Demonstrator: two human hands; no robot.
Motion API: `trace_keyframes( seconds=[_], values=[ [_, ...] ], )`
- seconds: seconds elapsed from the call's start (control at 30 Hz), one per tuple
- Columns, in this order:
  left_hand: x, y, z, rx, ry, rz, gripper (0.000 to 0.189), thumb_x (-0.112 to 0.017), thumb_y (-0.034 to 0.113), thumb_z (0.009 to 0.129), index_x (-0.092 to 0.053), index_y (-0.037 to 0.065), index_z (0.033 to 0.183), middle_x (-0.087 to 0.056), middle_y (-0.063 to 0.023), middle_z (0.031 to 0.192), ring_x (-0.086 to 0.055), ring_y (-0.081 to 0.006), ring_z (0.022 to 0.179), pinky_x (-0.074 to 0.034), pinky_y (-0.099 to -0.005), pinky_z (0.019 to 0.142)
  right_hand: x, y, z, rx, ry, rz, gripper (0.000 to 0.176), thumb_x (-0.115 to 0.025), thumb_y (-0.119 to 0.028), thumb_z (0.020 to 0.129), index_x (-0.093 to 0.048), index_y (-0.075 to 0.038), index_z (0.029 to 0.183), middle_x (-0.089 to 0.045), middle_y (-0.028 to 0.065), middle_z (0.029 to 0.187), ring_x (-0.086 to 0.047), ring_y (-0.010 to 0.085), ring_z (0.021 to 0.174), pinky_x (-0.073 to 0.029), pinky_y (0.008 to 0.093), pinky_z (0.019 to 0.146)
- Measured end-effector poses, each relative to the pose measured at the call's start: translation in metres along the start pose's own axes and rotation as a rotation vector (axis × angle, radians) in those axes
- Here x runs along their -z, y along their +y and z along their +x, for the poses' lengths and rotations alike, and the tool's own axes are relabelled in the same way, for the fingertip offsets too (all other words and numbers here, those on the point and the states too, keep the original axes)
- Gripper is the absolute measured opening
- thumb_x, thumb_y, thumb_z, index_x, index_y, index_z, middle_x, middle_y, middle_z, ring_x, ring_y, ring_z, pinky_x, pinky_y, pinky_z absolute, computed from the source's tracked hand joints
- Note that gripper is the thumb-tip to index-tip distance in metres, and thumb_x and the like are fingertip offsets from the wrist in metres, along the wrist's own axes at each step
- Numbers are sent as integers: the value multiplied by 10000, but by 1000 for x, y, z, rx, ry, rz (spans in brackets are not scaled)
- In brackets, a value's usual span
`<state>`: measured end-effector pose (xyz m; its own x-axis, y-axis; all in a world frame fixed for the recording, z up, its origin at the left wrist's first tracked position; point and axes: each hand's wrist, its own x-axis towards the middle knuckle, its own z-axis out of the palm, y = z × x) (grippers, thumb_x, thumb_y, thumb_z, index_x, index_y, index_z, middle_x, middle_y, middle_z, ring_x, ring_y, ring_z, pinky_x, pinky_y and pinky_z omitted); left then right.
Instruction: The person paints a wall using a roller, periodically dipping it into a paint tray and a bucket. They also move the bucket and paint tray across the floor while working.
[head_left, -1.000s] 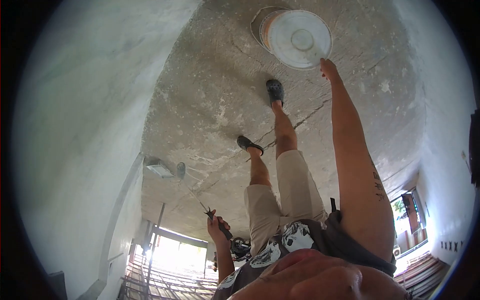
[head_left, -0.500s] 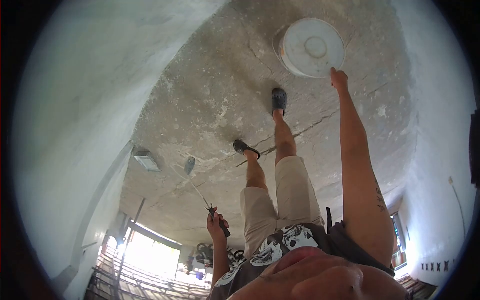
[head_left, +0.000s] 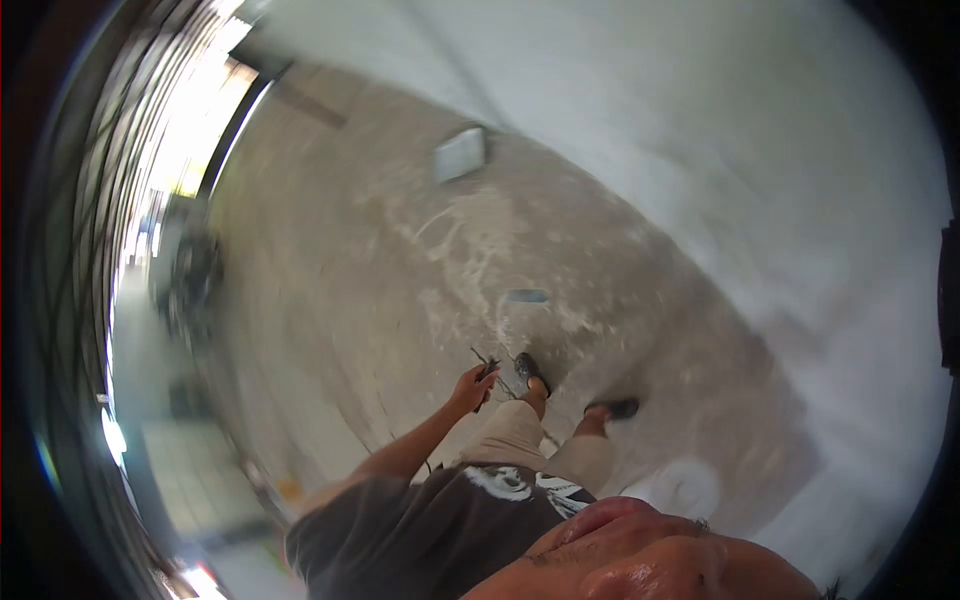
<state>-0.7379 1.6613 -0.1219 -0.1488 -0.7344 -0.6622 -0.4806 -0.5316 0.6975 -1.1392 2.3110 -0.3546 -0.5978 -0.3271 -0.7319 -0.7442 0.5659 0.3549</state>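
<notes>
My left hand point(head_left: 474, 386) is closed round a dark hand tool point(head_left: 487, 372) with a small forked end, pliers-like in outline; its exact kind is blurred. The arm reaches forward and down over the concrete floor point(head_left: 330, 290). Beyond the hand, a grey oblong object point(head_left: 528, 296) lies flat on the floor. My right hand is outside the picture. A white bucket point(head_left: 690, 487) stands low on the right, smeared by motion and partly hidden by the face at the bottom edge.
A pale rectangular block or box point(head_left: 461, 155) lies near the foot of the white wall point(head_left: 740, 130). My feet in dark clogs point(head_left: 612, 408) stand on the cracked floor. Dark blurred items point(head_left: 190, 265) are at the left, by a bright opening point(head_left: 190, 110).
My view has swung toward the left. My right hand, earlier by the bucket's rim, has left the picture. The bucket now appears low behind the face; my left hand still holds the tool.
</notes>
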Motion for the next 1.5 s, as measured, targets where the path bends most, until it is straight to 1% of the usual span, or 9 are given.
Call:
trace_keyframes(
  seconds=[0.1, 0.27, 0.93, 1.1, 1.23, 1.27, 1.3, 1.33, 1.5],
  values=[
    [60, -15, 14, -41, 149, -20, 274, -603, 291, 975, -626, 43, 1092, -579, -15, 720, -543, -90, 518, -441, -280, 469, 236, -17, 77, 137, 222, -129, 219, -505, -206, 963, -674, -91, 1042, -697, 111, 931, -698, 234, 868, -574, 414, 708],
    [180, -48, 6, -104, 322, -132, 315, -616, 310, 955, -619, 34, 1107, -607, -34, 717, -556, -134, 519, -461, -320, 494, 424, -96, 62, 252, 330, -176, 228, -501, -206, 964, -671, -76, 1040, -696, 120, 928, -699, 240, 859, -576, 418, 703],
    [477, -159, 1, 8, 973, -585, 283, -592, 290, 972, -617, 28, 1077, -574, -32, 713, -552, -106, 529, -471, -285, 490, 555, -633, 150, 286, 121, 481, 270, -484, -209, 967, -659, -15, 1033, -693, 153, 917, -706, 265, 826, -580, 434, 684],
    [533, -166, 40, 59, 1074, -757, 258, -585, 288, 980, -615, 33, 1001, -558, -19, 681, -542, -96, 519, -457, -274, 468, 742, -791, 20, 568, 271, 260, 465, -370, -259, 989, -623, 132, 995, -700, 222, 925, -708, 330, 744, -580, 428, 667],
    [588, -149, 58, 144, 1150, -814, 251, -584, 290, 983, -618, 42, 1004, -550, -14, 683, -539, -88, 504, -448, -270, 450, 811, -906, 107, 703, 436, 83, 526, -375, -295, 974, -663, 126, 845, -685, 258, 752, -687, 356, 612, -554, 432, 632],
    [598, -147, 62, 129, 1181, -802, 254, -580, 294, 986, -623, 46, 1021, -547, -12, 688, -539, -87, 499, -445, -267, 445, 856, -933, 22, 516, 339, 579, 500, -441, -300, 950, -669, 107, 772, -667, 231, 663, -689, 355, 627, -547, 455, 630],
    [607, -148, 65, 151, 1139, -793, 254, -580, 294, 986, -623, 46, 1021, -547, -12, 688, -539, -87, 499, -445, -267, 445, 873, -944, 52, 852, 413, 294, 479, -500, -318, 924, -673, 102, 773, -661, 218, 643, -685, 360, 612, -550, 462, 611],
    [619, -151, 72, 126, 1184, -809, 257, -571, 293, 991, -624, 49, 1049, -542, -11, 694, -538, -89, 496, -442, -264, 443, 905, -978, 33, 508, 257, 352, 495, -502, -334, 925, -664, 125, 835, -679, 240, 708, -692, 361, 615, -559, 450, 619],
    [674, -148, 109, 121, 1258, -823, 291, -534, 292, 1011, -609, 33, 1120, -524, -8, 706, -521, -93, 492, -433, -252, 442, 998, -1083, 9, 611, 291, 329, 518, -467, -326, 923, -650, 158, 907, -686, 279, 786, -692, 366, 573, -570, 437, 636]
  ],
)
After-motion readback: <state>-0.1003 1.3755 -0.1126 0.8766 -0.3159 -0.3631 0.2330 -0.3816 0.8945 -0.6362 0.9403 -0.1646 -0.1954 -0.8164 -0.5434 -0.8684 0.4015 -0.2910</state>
